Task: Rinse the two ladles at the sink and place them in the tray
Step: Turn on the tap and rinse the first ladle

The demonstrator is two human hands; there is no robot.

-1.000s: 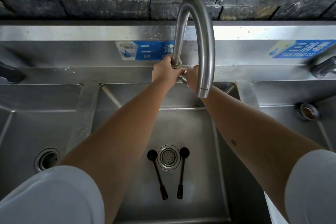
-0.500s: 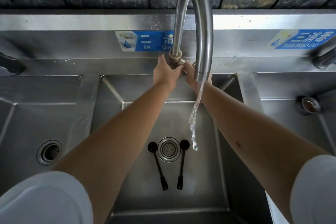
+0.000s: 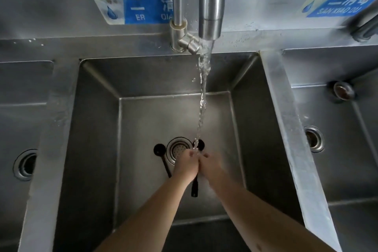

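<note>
Head view: both hands, left and right, are being pressed together under the running water, grip unclear; each ladle is next being lifted, probably.

Both bare forearms reached forward and down, converging; the left hand and right hand met side by side, touching, fingers loosely curled; whether either gripped anything could not be told.

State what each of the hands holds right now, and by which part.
Cannot be told for sure: both hands meet under the water stream above the right ladle, hiding its mid-handle. The left ladle lies untouched.
</note>
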